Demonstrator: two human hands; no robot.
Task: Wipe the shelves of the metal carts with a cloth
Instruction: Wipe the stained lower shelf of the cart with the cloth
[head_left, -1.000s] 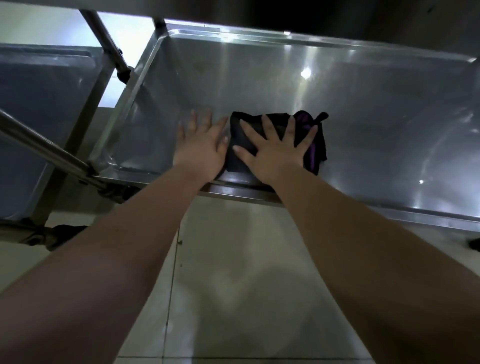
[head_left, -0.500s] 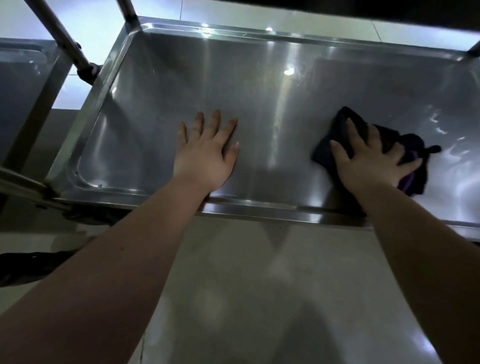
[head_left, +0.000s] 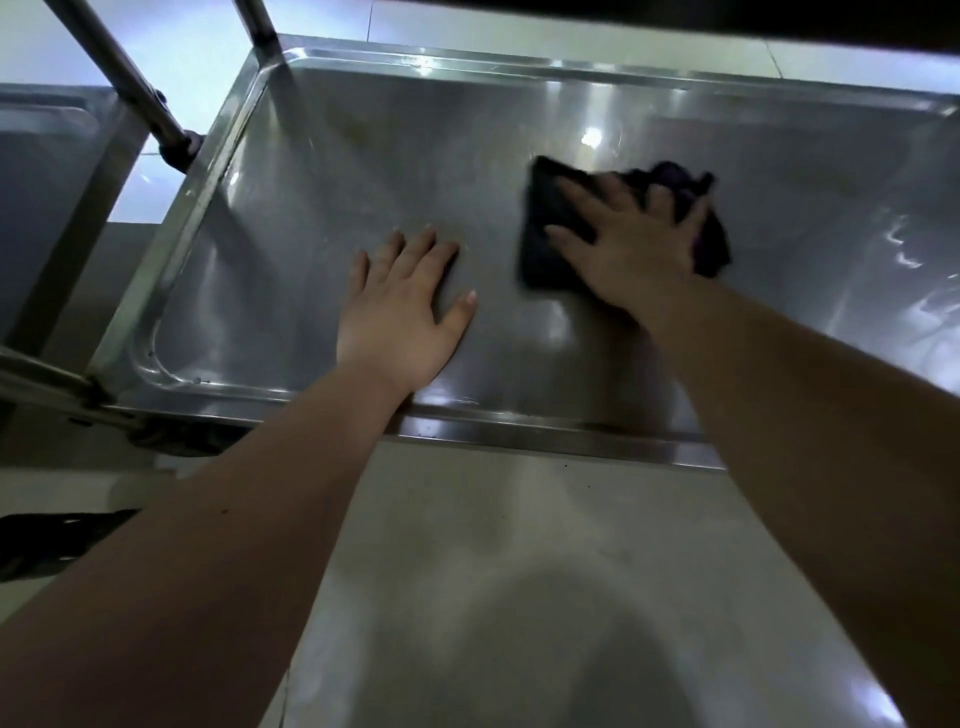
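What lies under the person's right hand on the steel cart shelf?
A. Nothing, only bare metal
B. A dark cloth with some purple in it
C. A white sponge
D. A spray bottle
B: the right hand presses flat, fingers spread, on a dark cloth with some purple in it, while the left hand rests on the bare steel cart shelf.

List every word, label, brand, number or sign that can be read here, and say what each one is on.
None: no word, label, brand mark, number or sign can be read on the metal shelf, the dark cloth, the cart post or the floor tiles.
The bright marks on the shelf are light reflections, not print.
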